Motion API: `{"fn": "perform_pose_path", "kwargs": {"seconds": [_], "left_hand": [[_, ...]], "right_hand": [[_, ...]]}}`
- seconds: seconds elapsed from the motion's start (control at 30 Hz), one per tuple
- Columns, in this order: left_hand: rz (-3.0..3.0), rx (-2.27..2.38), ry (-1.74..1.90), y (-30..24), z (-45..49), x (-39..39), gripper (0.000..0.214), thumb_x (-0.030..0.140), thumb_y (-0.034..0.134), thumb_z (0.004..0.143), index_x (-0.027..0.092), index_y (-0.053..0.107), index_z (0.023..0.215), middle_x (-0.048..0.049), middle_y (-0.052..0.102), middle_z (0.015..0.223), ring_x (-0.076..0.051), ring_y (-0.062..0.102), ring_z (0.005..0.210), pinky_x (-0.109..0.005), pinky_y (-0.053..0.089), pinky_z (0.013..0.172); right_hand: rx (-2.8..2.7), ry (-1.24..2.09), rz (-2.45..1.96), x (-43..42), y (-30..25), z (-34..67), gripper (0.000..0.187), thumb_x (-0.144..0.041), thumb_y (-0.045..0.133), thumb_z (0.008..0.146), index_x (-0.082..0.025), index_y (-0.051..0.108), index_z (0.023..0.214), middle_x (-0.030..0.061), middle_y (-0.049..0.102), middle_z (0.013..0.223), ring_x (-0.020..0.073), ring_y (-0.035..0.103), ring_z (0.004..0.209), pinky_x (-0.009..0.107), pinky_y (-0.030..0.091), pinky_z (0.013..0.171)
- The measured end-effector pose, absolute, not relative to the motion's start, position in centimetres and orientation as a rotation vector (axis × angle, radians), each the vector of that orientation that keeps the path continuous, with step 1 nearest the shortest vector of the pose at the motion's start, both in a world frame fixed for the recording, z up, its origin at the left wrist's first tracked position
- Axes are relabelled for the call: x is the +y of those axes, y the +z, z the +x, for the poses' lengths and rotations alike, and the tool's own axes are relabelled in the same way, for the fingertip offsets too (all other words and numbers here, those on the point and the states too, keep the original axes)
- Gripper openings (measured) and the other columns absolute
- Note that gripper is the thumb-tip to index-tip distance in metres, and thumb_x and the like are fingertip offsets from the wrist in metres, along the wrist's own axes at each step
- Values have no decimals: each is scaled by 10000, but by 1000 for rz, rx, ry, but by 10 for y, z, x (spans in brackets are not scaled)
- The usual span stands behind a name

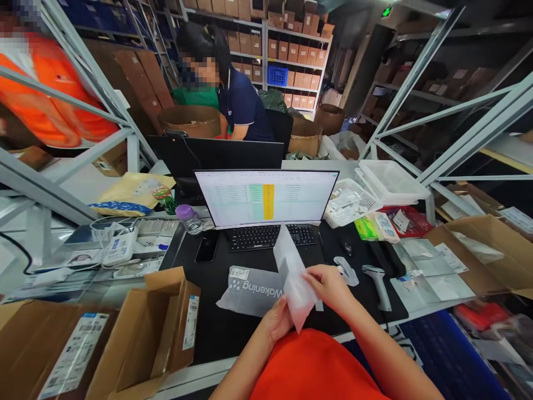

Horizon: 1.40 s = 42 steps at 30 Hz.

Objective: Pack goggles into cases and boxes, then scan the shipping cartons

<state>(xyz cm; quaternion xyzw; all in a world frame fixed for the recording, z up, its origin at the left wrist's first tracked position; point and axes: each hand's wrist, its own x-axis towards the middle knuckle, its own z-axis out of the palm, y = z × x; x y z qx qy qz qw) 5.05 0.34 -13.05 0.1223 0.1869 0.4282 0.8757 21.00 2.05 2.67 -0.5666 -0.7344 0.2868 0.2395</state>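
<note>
Both my hands hold a thin white plastic bag (292, 272) upright over the black desk mat (225, 333). My left hand (277, 319) grips its lower edge from below. My right hand (331, 286) pinches its right side, fingers closed on it. Under the bag lies a grey mailer pouch (250, 289) with printed letters and a small label. A keyboard (266, 236) and a monitor (266, 197) stand just behind. A handheld barcode scanner (377, 280) lies to the right of my right hand.
An open cardboard box (137, 339) sits at the front left, another (487, 250) at the right. White trays (391, 180), packets, a phone (206, 249) and a bottle (189, 218) crowd the desk. A person in a dark shirt (244, 105) works behind the monitor. Metal shelving flanks both sides.
</note>
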Motion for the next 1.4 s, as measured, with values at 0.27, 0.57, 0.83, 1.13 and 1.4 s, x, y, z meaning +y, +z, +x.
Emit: {"fn": "perform_pose_path", "kwargs": {"seconds": [0.27, 0.57, 0.83, 1.13, 1.4], "left_hand": [[280, 376, 940, -119, 45, 7, 657, 519, 925, 602, 127, 724, 1089, -140, 744, 1154, -347, 653, 1178, -437, 501, 1069], [586, 966, 1185, -158, 22, 35, 845, 462, 966, 477, 160, 600, 1177, -152, 731, 1144, -336, 685, 1087, -464, 543, 970], [922, 1539, 1087, -204, 19, 37, 1007, 188, 896, 498, 109, 449, 1397, -257, 474, 1458, -458, 369, 1432, -611, 308, 1166], [2232, 1351, 307, -212, 32, 25, 754, 224, 681, 810, 215, 434, 1523, -138, 335, 1633, -347, 235, 1531, -575, 115, 1256], [2311, 1299, 183, -222, 41, 52, 600, 226, 564, 888, 234, 498, 1484, -109, 390, 1605, -295, 287, 1518, -527, 126, 1265]], "right_hand": [[-2214, 793, -1453, 21, 45, 213, 309, -378, 520, 955, -244, 792, 892, 58, 766, 854, 210, 682, 799, 276, 444, 705], [-1981, 559, -1975, 53, -60, 222, 354, -408, 417, 1001, -236, 711, 902, 21, 738, 812, 184, 664, 754, 241, 378, 620], [-2004, 496, -2061, 50, -151, 232, 366, -128, 447, 920, -152, 655, 1222, 171, 699, 1167, 285, 666, 1085, 364, 510, 881], [-2619, 714, -1336, 15, -198, 246, 542, -113, 552, 897, -204, 559, 1432, 119, 539, 1503, 249, 452, 1433, 466, 330, 1223], [-2651, 790, -1287, 8, -223, 273, 432, -164, 420, 1013, -193, 580, 1413, 112, 533, 1503, 228, 412, 1460, 484, 282, 1242]]}}
